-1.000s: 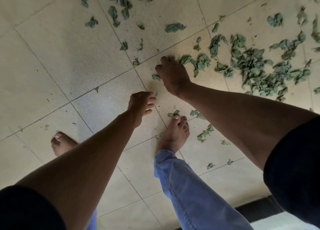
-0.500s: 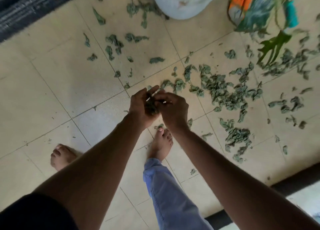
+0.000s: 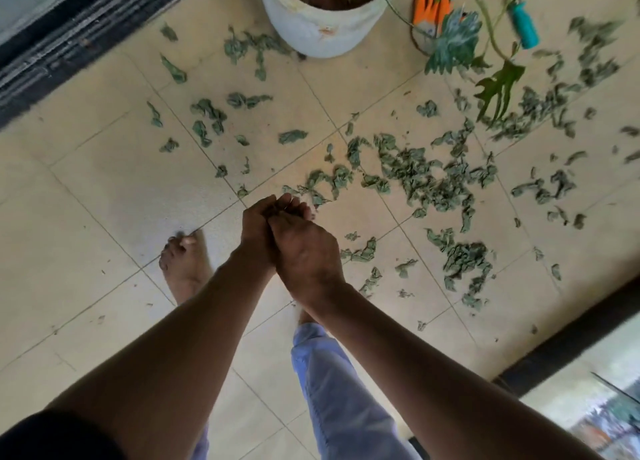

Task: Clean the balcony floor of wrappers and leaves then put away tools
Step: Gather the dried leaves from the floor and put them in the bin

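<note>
Both hands meet above the tiled floor (image 3: 104, 189), and I see them pressed together: the left hand (image 3: 258, 222) is cupped with its fingers curled up, and the right hand (image 3: 306, 251) lies over it from the right, fingers bent down into the cup. Something dark sits between the palms, but I cannot tell what it is, so I cannot say what either hand is gripping.

I take the white plant pot (image 3: 325, 26) as my landmark. The green leaves (image 3: 415, 175) lie scattered on the tiles nearer me than the pot and to its right, thickest in a band just beyond the hands; thinner scraps (image 3: 207, 113) lie nearer me and to the pot's left. An orange-handled tool (image 3: 431, 7) lies just right of the pot, and a teal handle (image 3: 524, 26) farther right, partly under the plant's trailing stems (image 3: 491, 37). 2 bare feet stand on the tiles; I can see the left foot (image 3: 183, 265) well on my side of the pot.
</note>
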A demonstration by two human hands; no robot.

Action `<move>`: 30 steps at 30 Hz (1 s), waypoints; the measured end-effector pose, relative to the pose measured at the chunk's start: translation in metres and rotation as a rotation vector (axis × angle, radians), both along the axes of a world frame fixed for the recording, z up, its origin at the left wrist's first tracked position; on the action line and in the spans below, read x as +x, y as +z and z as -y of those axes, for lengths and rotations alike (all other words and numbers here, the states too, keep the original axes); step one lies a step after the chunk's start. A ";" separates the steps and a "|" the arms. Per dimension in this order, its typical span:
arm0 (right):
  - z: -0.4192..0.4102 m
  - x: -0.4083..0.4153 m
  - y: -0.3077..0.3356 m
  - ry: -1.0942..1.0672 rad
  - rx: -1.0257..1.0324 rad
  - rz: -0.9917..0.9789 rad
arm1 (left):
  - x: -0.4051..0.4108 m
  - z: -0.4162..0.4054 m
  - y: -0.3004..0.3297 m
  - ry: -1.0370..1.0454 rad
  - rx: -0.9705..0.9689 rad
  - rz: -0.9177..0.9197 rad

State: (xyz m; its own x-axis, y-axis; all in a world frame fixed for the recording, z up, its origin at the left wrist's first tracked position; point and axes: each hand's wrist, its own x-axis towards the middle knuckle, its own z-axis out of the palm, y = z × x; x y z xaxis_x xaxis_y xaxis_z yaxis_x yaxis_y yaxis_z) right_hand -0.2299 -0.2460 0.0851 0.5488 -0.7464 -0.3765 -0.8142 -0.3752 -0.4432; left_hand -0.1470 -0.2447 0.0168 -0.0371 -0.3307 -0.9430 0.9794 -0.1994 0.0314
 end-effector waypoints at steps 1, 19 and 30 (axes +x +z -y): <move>-0.001 0.002 -0.005 -0.012 -0.028 -0.039 | 0.003 -0.003 -0.002 -0.022 -0.005 -0.008; 0.051 -0.020 -0.203 0.267 0.046 -0.447 | 0.083 -0.057 -0.105 0.039 -0.045 -0.125; 0.017 -0.028 -0.230 0.427 -0.123 -0.376 | 0.084 -0.086 -0.119 0.025 -0.003 -0.137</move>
State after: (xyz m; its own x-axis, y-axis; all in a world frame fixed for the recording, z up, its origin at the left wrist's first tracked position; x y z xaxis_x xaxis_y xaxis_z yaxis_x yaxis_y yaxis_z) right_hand -0.2581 -0.2631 -0.1452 0.6561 -0.5386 -0.5286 -0.6723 -0.7354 -0.0851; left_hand -0.0634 -0.1585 -0.1017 -0.1570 -0.3364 -0.9285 0.9793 -0.1748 -0.1023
